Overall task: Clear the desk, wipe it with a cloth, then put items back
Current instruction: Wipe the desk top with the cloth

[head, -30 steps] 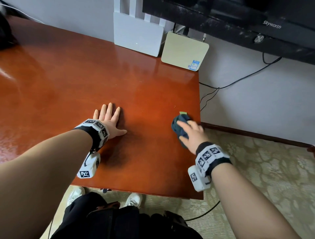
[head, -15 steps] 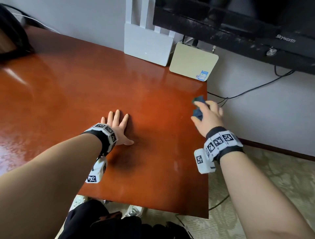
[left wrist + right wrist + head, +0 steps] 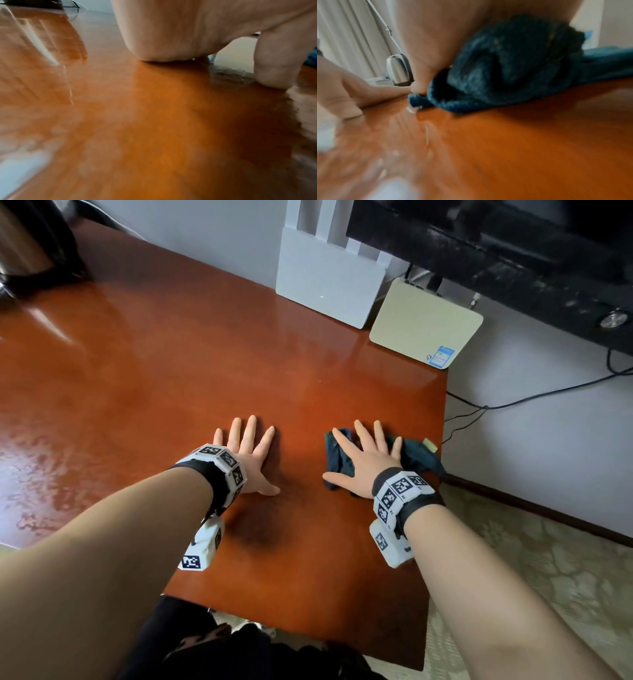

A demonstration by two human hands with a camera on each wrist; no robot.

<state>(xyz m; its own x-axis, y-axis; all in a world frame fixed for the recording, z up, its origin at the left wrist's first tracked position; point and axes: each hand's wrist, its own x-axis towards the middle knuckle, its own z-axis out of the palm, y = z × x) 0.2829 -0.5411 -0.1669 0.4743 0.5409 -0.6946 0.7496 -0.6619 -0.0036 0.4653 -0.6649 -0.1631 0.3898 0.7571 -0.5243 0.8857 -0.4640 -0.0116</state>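
Observation:
A dark blue cloth lies crumpled on the red-brown desk near its right edge, and my right hand presses flat on it with straight, spread fingers. The right wrist view shows the cloth bunched under the palm against the desk. My left hand rests flat on the bare desk to the left of the cloth, fingers straight. In the left wrist view the palm and thumb of my left hand touch the glossy desk.
A white router and a beige box lean on the wall at the desk's back right. A black television hangs above them, cables below. A steel kettle stands at the far left. Patterned floor lies to the right.
My right hand has come back from the desk's far right edge towards me and to the left, and now lies flat on the cloth with fingers spread. The left hand stayed planted.

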